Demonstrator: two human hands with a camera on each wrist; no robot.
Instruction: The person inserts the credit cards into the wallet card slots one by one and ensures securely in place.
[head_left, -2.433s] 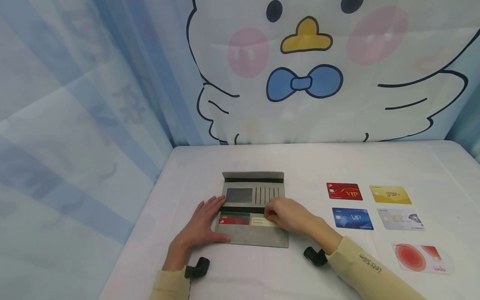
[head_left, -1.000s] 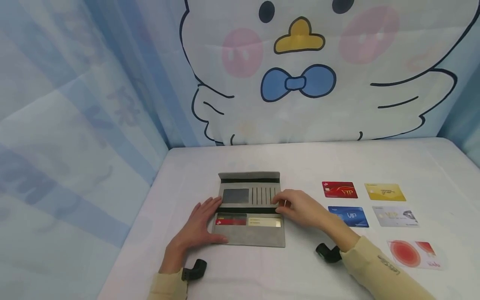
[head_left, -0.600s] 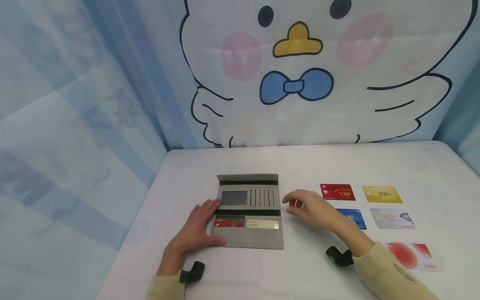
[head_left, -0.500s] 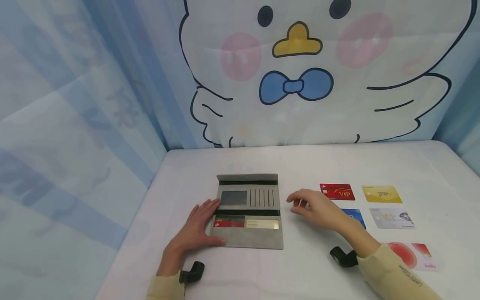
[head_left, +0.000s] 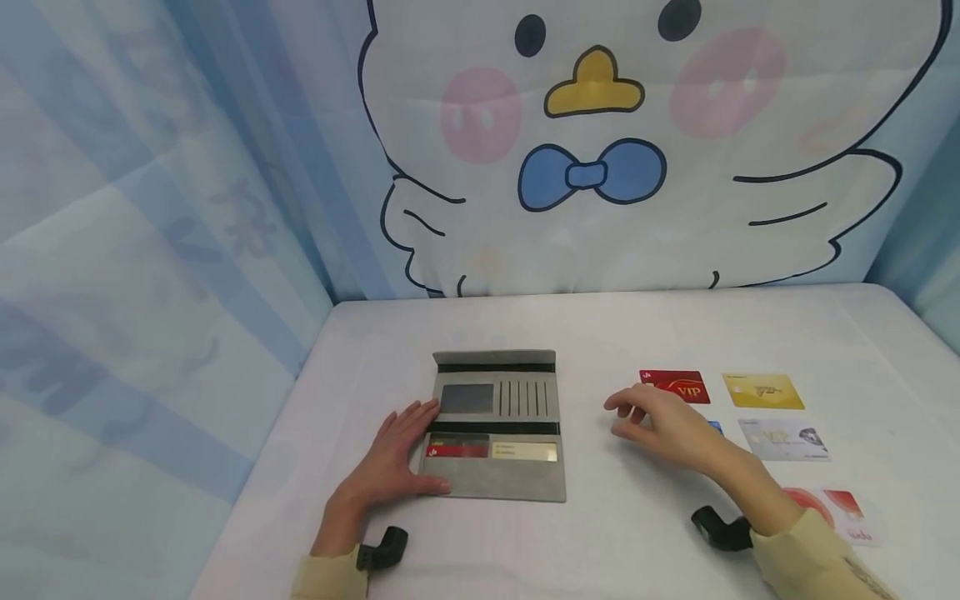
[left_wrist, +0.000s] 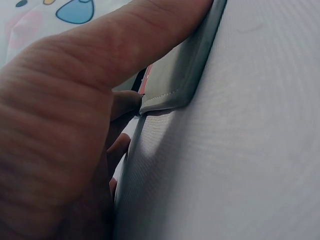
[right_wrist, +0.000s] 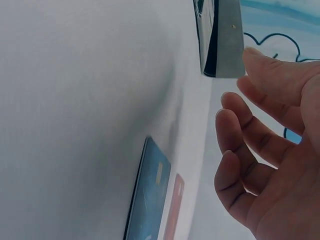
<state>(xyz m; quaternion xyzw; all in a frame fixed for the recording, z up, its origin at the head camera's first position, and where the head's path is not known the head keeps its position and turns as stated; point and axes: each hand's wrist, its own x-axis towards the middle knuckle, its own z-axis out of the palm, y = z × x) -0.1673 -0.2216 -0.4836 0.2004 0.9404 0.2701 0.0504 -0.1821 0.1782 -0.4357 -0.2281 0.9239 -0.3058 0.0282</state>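
An unfolded grey wallet (head_left: 504, 485) lies flat on the white table, its top flap raised a little. In its lower pocket sit a red card (head_left: 457, 451) and a pale yellow card (head_left: 523, 452), mostly tucked in. My left hand (head_left: 390, 458) rests along the wallet's left edge, fingers stretched and thumb on the lower border. To the right of the wallet, my right hand (head_left: 675, 429) hovers with loosely bent fingers and nothing between them. It covers most of a blue card, whose face shows in the right wrist view as a blue card (right_wrist: 150, 195).
On the right lie a red VIP card (head_left: 682, 387), a gold card (head_left: 763, 392) and a silver card (head_left: 783, 440). Nearer me, a white card with red circles (head_left: 849, 517) is partly behind the right wrist. A cartoon-printed curtain (head_left: 480, 250) hangs beyond the table's far edge.
My right hand has let go of the pale yellow card in the pocket and moved right, off the wallet, toward the loose cards. My left hand stays on the wallet.
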